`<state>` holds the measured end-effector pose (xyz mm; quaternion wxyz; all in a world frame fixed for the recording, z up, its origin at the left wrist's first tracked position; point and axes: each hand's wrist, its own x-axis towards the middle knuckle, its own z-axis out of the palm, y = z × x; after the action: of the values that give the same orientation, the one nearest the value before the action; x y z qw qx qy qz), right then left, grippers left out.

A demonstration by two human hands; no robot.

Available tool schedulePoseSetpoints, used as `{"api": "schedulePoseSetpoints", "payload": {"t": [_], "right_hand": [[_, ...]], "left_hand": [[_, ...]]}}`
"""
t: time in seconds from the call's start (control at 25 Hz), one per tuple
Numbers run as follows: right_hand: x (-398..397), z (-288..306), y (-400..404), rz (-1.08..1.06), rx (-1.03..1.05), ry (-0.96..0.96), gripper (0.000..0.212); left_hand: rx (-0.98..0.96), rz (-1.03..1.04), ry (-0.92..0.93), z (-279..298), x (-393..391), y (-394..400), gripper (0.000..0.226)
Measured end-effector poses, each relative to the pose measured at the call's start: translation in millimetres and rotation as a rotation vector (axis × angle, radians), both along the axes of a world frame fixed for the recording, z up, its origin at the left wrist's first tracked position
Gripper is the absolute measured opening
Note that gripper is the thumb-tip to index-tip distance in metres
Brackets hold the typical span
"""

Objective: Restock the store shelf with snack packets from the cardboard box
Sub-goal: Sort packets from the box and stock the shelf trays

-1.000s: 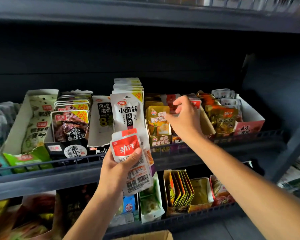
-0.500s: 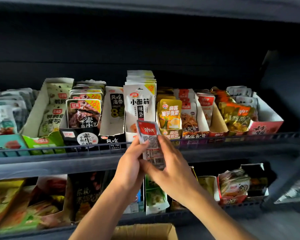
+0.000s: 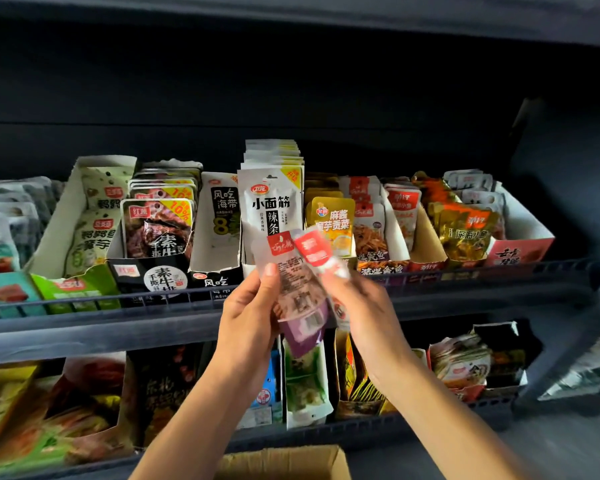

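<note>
My left hand (image 3: 248,317) grips a small stack of clear snack packets with red tops (image 3: 291,271) in front of the upper shelf rail (image 3: 118,303). My right hand (image 3: 364,306) pinches one red-topped packet (image 3: 317,252) that is blurred and fanned to the right of the stack. Both hands are level with the shelf's front edge, below the tall white packets (image 3: 272,206). A corner of the cardboard box (image 3: 284,462) shows at the bottom edge.
The upper shelf holds display cartons of packets side by side: green (image 3: 94,216), black (image 3: 156,233), yellow (image 3: 331,223), red-and-white (image 3: 400,209) and olive (image 3: 465,230). A lower shelf (image 3: 326,431) carries more cartons. A dark shelf board (image 3: 291,15) overhangs above.
My right hand came back from the red-and-white carton to the stack in my left hand and now draws one packet off to the right. The view shifted slightly.
</note>
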<state>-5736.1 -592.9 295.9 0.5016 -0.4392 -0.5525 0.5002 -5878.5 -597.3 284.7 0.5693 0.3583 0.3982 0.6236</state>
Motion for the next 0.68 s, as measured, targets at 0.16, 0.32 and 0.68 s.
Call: {"api": "schedulePoseSetpoints", "payload": {"t": [0.16, 0.32, 0.68], "right_hand": [[13, 4, 11, -0.213, -0.074, 0.177, 0.006], [38, 21, 32, -0.24, -0.155, 0.226, 0.014], [142, 115, 135, -0.512, 0.095, -0.346, 0.014]], "left_hand": [[-0.047, 0.066, 0.004, 1, 1, 4, 0.03], [-0.019, 0.034, 0.01, 10, 16, 18, 0.028], [0.067, -0.029, 0.047, 35, 45, 54, 0.028]]}}
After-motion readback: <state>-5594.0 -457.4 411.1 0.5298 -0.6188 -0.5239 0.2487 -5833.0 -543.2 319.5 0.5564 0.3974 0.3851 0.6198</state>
